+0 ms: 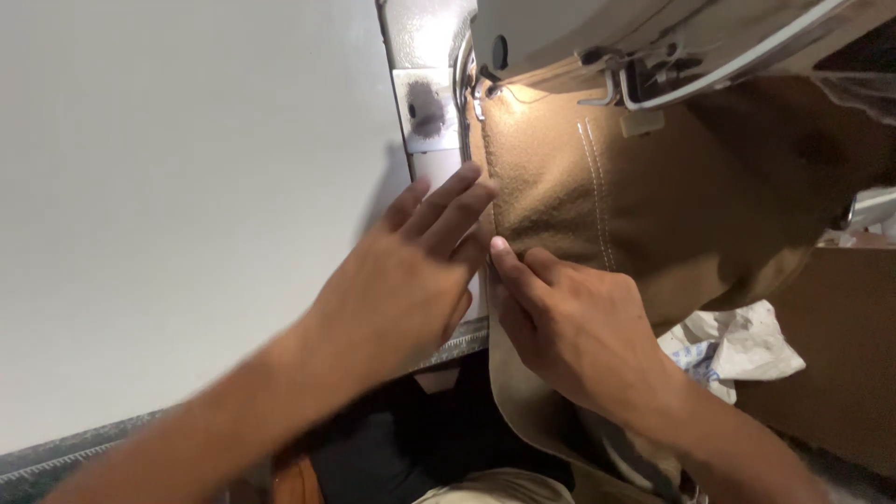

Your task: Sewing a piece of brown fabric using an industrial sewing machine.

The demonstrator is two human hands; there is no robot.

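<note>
white crumpled bag (737,343) beside a brown box (831,364).

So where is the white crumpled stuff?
In the head view, the crumpled white plastic bag lies at the right, just beyond the right hand and below the brown fabric.

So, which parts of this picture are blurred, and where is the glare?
In the head view, the left hand and its forearm are motion-blurred; the right hand and brown fabric look sharper; glare whitens the metal plate beside the sewing machine head.
</note>
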